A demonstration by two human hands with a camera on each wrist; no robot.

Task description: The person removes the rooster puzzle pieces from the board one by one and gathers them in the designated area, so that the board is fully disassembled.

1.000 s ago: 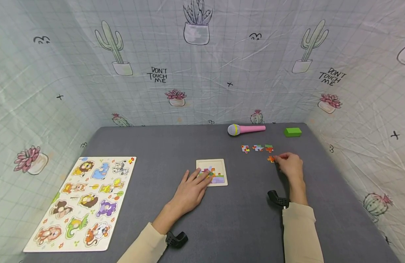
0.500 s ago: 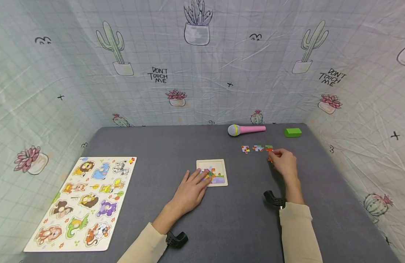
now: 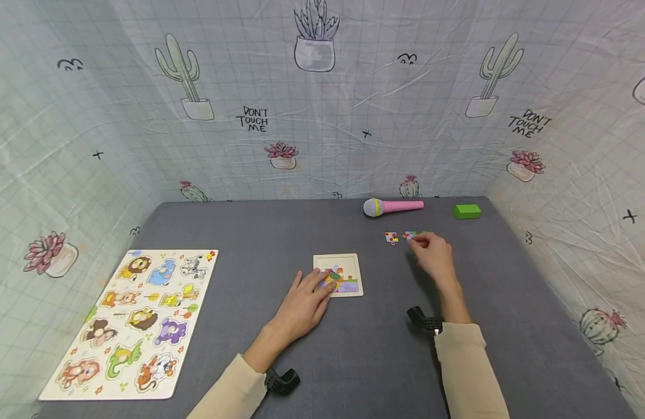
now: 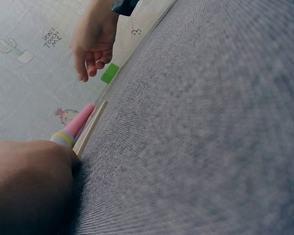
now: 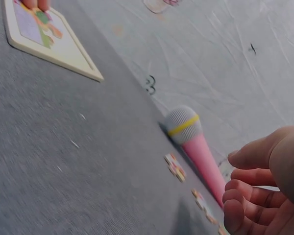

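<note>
My left hand (image 3: pixel 301 304) rests with its fingers spread over the small puzzle tray (image 3: pixel 335 256). Joined pieces with a colourful picture (image 3: pixel 348 286) fill the tray's lower part. My right hand (image 3: pixel 435 256) is above the loose jigsaw pieces at the right; its fingers (image 5: pixel 242 188) are loosely bent, thumb apart, and nothing shows between them. One red-and-yellow jigsaw piece (image 3: pixel 391 237) lies left of that hand. A second jigsaw piece (image 3: pixel 408 234) sits by its fingertips, partly covered. In the right wrist view, another piece (image 5: pixel 222 229) is at the bottom edge. The orange piece is hidden.
A pink toy microphone (image 3: pixel 401 206) lies behind the loose pieces, and a green block (image 3: pixel 466 211) stands at the back right. At the left is a large animal puzzle board (image 3: pixel 105 311). A printed curtain (image 3: pixel 333 116) encloses the table's back and sides.
My right hand has moved left and slightly away from me, from the orange piece past the piece at the row's right end. My left hand has stayed on the tray.
</note>
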